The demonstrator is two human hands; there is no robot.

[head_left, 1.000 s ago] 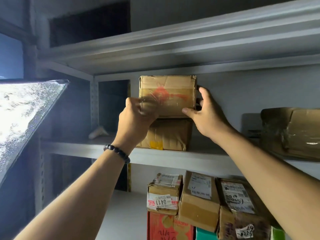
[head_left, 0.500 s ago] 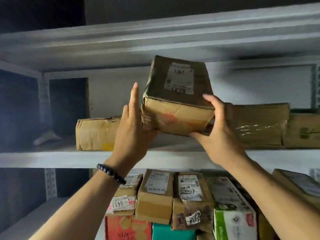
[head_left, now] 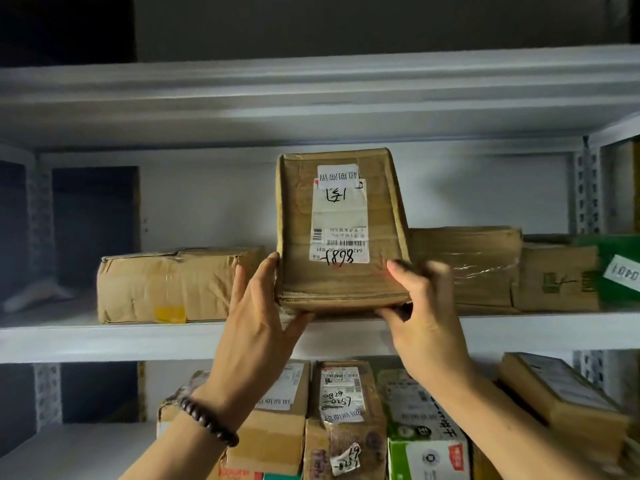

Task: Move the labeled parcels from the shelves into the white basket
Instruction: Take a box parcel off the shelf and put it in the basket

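A brown cardboard parcel (head_left: pixel 341 278) with a white shipping label and handwritten numbers is held up in front of the middle shelf (head_left: pixel 104 337), its labeled face tilted toward me. My left hand (head_left: pixel 258 327) holds its lower left edge, thumb underneath and fingers along the side. My right hand (head_left: pixel 420 317) grips its lower right corner, fingers curled round the edge. A crumpled brown parcel (head_left: pixel 173 284) lies on the shelf to the left. No white basket is in view.
More brown parcels (head_left: pixel 478 265) and a green box (head_left: pixel 620 271) sit on the middle shelf to the right. The lower shelf holds several labeled parcels (head_left: pixel 343 410) packed together. An upper shelf board (head_left: pixel 311 91) runs overhead. Metal uprights stand at both sides.
The parcel came off the stack on the shelf, moved right and toward me, and tipped so its labeled top now faces me. Both hands slid to its lower edge.
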